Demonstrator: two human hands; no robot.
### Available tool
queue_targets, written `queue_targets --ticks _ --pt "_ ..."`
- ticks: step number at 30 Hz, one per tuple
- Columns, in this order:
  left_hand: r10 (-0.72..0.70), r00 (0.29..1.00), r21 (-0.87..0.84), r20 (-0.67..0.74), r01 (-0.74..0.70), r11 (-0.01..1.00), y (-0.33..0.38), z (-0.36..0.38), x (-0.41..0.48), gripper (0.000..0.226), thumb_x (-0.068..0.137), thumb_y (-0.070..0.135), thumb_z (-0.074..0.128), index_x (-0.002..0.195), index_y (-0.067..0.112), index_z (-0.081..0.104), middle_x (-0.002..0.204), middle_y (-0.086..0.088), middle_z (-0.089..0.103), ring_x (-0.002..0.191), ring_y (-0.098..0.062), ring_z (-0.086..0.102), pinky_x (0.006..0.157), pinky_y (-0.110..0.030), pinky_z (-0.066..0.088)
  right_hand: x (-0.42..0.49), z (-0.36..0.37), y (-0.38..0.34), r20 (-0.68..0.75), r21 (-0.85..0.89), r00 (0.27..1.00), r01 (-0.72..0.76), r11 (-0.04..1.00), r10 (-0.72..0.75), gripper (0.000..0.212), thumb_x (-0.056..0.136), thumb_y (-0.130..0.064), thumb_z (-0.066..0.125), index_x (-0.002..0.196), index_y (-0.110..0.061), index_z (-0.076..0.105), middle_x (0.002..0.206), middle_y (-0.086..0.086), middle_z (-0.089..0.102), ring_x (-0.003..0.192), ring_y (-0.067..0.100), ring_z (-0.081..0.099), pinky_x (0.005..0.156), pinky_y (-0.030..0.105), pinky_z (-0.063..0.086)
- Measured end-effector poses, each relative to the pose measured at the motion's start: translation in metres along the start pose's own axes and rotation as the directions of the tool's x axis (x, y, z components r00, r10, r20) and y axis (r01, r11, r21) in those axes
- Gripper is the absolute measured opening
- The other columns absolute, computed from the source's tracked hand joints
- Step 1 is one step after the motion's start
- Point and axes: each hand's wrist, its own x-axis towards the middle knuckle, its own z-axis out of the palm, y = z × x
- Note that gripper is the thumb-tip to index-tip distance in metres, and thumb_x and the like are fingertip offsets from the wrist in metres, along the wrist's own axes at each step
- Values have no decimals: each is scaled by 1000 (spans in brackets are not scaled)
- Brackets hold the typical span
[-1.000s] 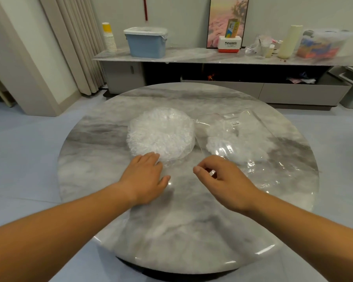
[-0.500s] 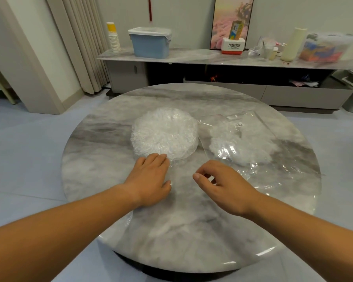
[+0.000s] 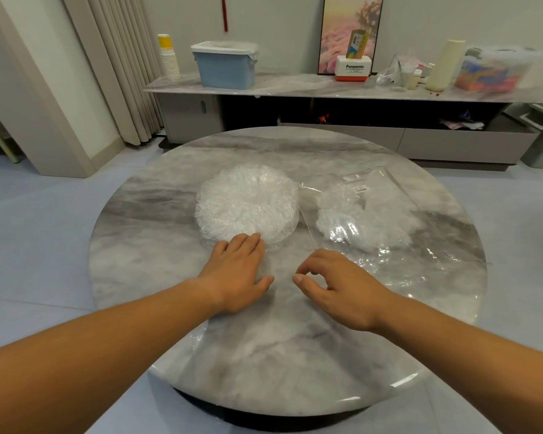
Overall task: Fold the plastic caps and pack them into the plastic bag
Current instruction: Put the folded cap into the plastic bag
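Observation:
A round stack of crinkled clear plastic caps (image 3: 248, 203) lies at the table's middle. To its right is a clear plastic bag (image 3: 386, 214) with a white label, holding a bunch of caps (image 3: 348, 220). My left hand (image 3: 237, 274) lies flat on the table, fingers straight, fingertips touching the stack's near edge. My right hand (image 3: 336, 283) is just in front of the bag's near corner, fingers curled, thumb and index pinching a thin clear cap (image 3: 279, 308) that is spread on the table and barely visible.
The round marble table (image 3: 170, 245) has its near edge just below my forearms. Behind it stands a long low sideboard (image 3: 295, 86) with a blue lidded box (image 3: 224, 65), paper cups, a Panasonic box and other items. Curtains hang at the left.
My right hand has drawn slightly back and left from the bag. The left hand stays flat, fingertips still at the stack's near edge. The view has shifted a little.

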Motion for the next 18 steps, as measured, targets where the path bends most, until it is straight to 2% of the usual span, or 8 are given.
queue_targets --ticks 4,6,9,12,15,18 --pt "28 997 -29 -72 -30 999 -3 0 -2 74 103 54 32 161 15 10 168 0 6 153 -19 4 121 -38 7 1 -1 2 -7 -19 1000 12 1000 -13 38 98 -55 43 111 -29 67 116 -15 57 113 4 50 96 25 42" --pt "45 993 -43 -111 -50 998 -4 -3 -5 73 102 56 28 161 16 12 168 2 9 153 -17 7 121 -36 8 1 -2 4 -21 -37 999 33 999 -34 41 98 -55 43 116 -27 67 130 -13 54 122 6 47 99 27 44" --pt "85 979 -39 -186 -94 995 -9 -9 -15 84 89 62 7 160 19 21 167 3 18 152 -15 15 120 -33 11 0 -4 4 -45 -83 997 66 994 -69 44 99 -56 45 129 -29 63 158 -11 33 142 9 30 111 30 37" --pt "153 958 -69 -242 -175 982 -9 -13 -34 76 92 58 18 155 18 37 160 3 36 146 -15 31 116 -31 20 -4 -3 1 -65 -185 976 191 964 -206 55 95 -65 35 130 -34 64 167 -11 17 152 11 10 121 39 22" --pt "248 950 -104 -189 -271 957 -5 -10 -61 63 96 53 32 145 18 50 148 2 50 133 -18 49 113 -34 36 -13 4 -3 26 -275 952 299 914 -304 58 96 -66 30 132 -36 64 169 -11 7 155 13 -3 123 41 13" --pt "330 942 -142 -62 -336 931 -1 -4 -86 59 96 51 35 140 18 55 142 3 54 126 -17 54 109 -35 41 -24 12 -9 134 -309 938 345 886 -318 64 97 -68 23 136 -35 61 169 -12 8 155 9 -9 124 37 1"
